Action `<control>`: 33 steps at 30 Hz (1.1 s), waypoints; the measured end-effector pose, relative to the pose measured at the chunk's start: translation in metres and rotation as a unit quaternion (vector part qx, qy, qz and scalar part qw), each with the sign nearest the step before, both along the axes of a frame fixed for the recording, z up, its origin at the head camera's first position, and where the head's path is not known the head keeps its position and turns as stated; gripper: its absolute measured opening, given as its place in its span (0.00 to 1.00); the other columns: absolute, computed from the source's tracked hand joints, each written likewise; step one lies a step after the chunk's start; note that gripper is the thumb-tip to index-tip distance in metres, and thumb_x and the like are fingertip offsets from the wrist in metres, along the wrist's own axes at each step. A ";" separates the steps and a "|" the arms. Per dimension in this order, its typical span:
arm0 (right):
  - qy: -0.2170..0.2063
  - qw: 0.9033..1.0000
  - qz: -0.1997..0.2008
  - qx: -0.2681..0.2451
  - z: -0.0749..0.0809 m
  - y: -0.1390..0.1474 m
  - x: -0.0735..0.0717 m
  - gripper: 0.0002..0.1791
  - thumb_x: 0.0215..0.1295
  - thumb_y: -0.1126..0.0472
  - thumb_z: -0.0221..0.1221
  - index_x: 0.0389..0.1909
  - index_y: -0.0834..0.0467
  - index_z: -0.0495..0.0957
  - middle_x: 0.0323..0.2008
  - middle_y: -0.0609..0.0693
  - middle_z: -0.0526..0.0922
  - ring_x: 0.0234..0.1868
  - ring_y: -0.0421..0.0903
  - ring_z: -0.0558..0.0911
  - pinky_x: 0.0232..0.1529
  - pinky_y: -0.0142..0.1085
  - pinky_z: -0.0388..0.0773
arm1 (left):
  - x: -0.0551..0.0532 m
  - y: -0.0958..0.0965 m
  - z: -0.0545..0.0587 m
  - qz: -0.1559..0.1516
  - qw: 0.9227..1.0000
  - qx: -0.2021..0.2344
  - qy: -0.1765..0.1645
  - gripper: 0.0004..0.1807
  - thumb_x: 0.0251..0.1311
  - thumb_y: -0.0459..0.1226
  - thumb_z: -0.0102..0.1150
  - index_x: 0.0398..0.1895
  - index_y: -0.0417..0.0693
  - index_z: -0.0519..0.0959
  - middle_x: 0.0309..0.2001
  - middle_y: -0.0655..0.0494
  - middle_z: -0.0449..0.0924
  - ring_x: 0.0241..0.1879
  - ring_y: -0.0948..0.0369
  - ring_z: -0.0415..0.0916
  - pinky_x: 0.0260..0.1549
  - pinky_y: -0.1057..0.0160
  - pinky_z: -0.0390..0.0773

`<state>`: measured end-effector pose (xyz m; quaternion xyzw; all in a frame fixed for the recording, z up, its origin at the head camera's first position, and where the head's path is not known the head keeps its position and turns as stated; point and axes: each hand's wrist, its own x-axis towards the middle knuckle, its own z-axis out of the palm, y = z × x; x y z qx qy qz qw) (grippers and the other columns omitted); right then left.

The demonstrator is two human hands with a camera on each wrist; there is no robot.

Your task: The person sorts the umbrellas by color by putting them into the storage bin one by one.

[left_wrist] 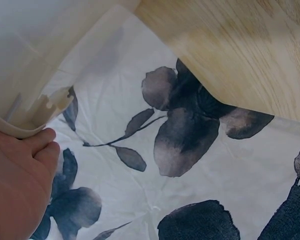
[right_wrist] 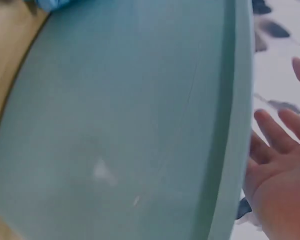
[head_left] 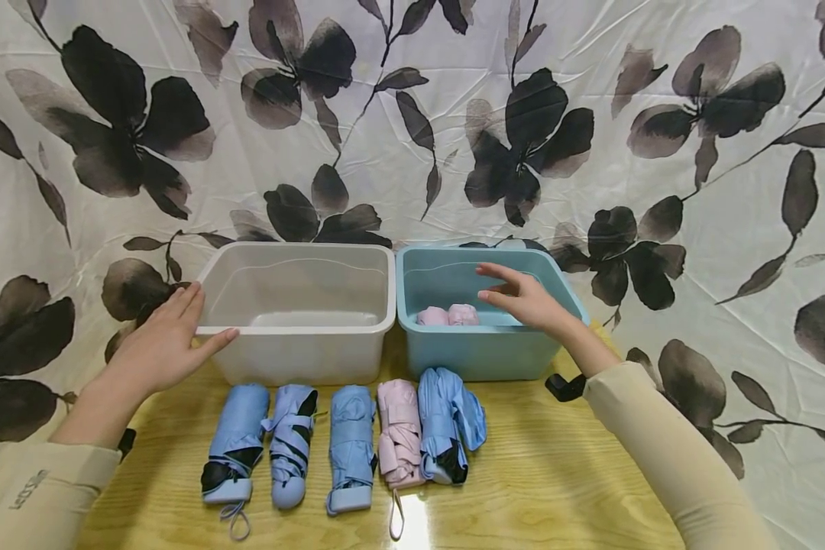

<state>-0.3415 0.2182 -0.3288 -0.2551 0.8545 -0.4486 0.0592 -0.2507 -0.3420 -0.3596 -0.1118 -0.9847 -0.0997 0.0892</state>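
My left hand (head_left: 168, 336) rests at the front left corner of a whitish plastic bin (head_left: 296, 355), fingers straight along its rim. In the left wrist view, fingertips of that hand (left_wrist: 20, 185) touch the bin's edge. Over the blue-green bin (head_left: 484, 355) hovers my right hand (head_left: 522, 298), fingers spread, holding nothing. Two rolled pink bundles (head_left: 447, 315) lie in that bin. In front stand folded umbrellas in a row: a blue one (head_left: 237, 428), a striped-looking blue one (head_left: 292, 435), another blue one (head_left: 352, 443), a pink one (head_left: 400, 431) and a looser blue one (head_left: 447, 420).
Both bins stand side by side at the back of a yellowish wooden table (head_left: 536, 489). Behind them hangs a white cloth (head_left: 412, 191) with dark flowers. A small black object (head_left: 565, 387) shows beside the right forearm. Bare wood lies to the right of the umbrellas.
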 end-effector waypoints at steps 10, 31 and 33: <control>0.079 0.986 -0.050 -0.140 -0.014 0.004 0.066 0.29 0.76 0.63 0.60 0.76 0.56 0.68 0.71 0.57 0.74 0.63 0.53 0.79 0.55 0.30 0.81 | 0.002 0.002 -0.003 0.003 1.000 0.003 -0.001 0.56 0.74 0.63 0.47 0.78 0.20 0.47 0.79 0.24 0.43 0.79 0.30 0.40 0.71 0.27 0.50; 0.116 0.992 -0.029 -0.047 -0.109 -0.031 0.113 0.32 0.70 0.62 0.67 0.72 0.64 0.70 0.66 0.61 0.74 0.56 0.60 0.82 0.51 0.46 0.86 | 0.000 0.001 0.000 0.004 1.000 -0.003 0.003 0.56 0.74 0.64 0.47 0.78 0.21 0.46 0.79 0.23 0.43 0.79 0.30 0.41 0.71 0.27 0.51; 0.112 0.993 -0.032 -0.009 -0.115 -0.036 0.113 0.35 0.69 0.58 0.68 0.73 0.62 0.69 0.68 0.59 0.72 0.58 0.59 0.81 0.51 0.49 0.85 | 0.000 0.001 0.000 0.004 1.000 -0.003 0.004 0.56 0.74 0.64 0.48 0.78 0.21 0.46 0.79 0.23 0.44 0.79 0.30 0.41 0.71 0.27 0.51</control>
